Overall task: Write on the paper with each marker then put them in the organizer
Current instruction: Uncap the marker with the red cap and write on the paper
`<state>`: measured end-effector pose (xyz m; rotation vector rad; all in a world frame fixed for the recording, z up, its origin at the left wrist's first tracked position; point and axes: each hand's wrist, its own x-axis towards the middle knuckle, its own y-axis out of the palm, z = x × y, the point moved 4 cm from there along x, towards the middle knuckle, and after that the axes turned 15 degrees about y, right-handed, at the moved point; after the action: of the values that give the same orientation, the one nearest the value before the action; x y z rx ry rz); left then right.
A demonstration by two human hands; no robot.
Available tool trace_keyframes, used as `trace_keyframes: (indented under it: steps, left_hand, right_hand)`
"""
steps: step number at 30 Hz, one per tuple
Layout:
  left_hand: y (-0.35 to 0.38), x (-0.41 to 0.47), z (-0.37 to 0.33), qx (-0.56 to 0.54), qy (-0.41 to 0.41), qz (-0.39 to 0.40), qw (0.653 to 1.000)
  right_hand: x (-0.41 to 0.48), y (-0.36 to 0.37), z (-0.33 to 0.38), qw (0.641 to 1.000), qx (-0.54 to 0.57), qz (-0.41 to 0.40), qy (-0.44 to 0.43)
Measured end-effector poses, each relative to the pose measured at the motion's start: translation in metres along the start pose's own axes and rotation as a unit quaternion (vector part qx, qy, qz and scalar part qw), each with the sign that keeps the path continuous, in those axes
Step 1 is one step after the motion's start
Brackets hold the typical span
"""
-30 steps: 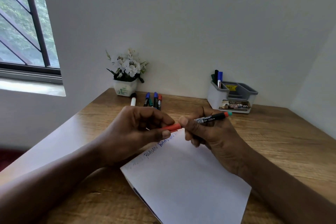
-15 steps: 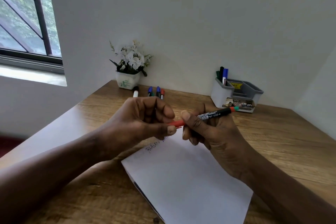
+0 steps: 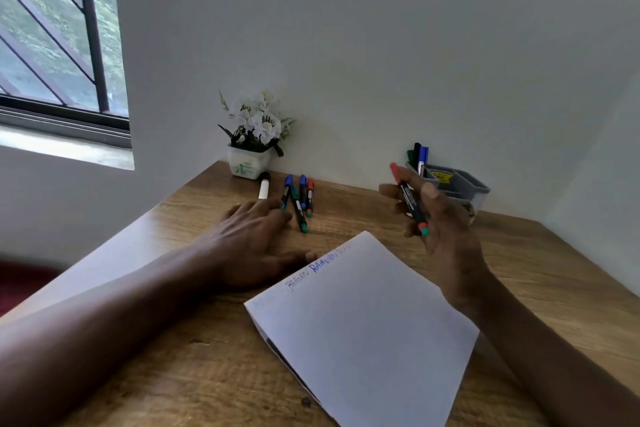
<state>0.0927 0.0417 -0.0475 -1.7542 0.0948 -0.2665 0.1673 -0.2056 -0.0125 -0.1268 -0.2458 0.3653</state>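
My right hand (image 3: 446, 229) grips a black marker with a red cap (image 3: 410, 201) above the table, cap end up, just in front of the grey organizer (image 3: 478, 189). The organizer holds a few markers (image 3: 419, 158) upright in its left slot. My left hand (image 3: 252, 239) lies flat on the wooden table with straight fingers, its fingertips beside the loose markers (image 3: 300, 198). The white paper (image 3: 363, 322) lies in front of me, with blue and faint writing along its top left edge.
A white-bodied marker with a black cap (image 3: 264, 186) lies left of the loose group. A small pot of white flowers (image 3: 254, 149) stands against the wall behind the markers. The wooden table (image 3: 540, 263) meets walls at the back and right.
My left hand let go of the marker's red end and dropped flat to the table by the loose markers. My right hand carried the capped marker up and right, toward the organizer.
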Motion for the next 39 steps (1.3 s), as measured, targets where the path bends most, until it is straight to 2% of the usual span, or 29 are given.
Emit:
trace_keyframes:
  steps: [2, 6, 9, 13, 18, 21, 26, 34, 39]
  left_hand:
    - [0.003, 0.001, 0.002, 0.006, 0.005, 0.020, 1.000]
    - [0.010, 0.005, 0.005, -0.001, 0.023, 0.054, 0.998]
    - [0.010, 0.008, 0.006, 0.001, 0.033, 0.066, 0.997]
    - [0.011, 0.008, 0.005, 0.012, 0.041, 0.064, 0.997]
    - [0.009, 0.008, 0.005, 0.010, 0.050, 0.066, 0.996]
    - [0.009, 0.010, 0.007, 0.007, 0.051, 0.070, 0.996]
    - [0.006, 0.009, 0.003, 0.006, 0.048, 0.075, 0.996]
    - [0.004, 0.011, 0.002, 0.012, 0.048, 0.081, 0.996]
    - [0.003, 0.011, 0.002, 0.004, 0.048, 0.080, 0.996]
  right_hand:
    - [0.003, -0.007, -0.001, 0.999, 0.030, -0.043, 0.012]
    - [0.006, -0.023, 0.000, 0.984, 0.047, -0.172, -0.016]
    - [0.017, -0.040, 0.001, 0.969, 0.022, -0.244, -0.034]
    - [0.052, -0.071, 0.011, 0.949, 0.015, -0.315, -0.009]
    - [0.099, -0.097, 0.048, 0.916, -0.074, -0.391, -0.048]
    - [0.124, -0.095, 0.055, 0.912, -0.107, -0.393, -0.058]
    - [0.145, -0.074, 0.047, 0.902, -0.223, -0.362, -0.071]
    - [0.158, -0.071, 0.000, 0.880, -0.328, -0.344, 0.015]
    - [0.163, -0.078, -0.016, 0.845, -0.419, -0.318, 0.095]
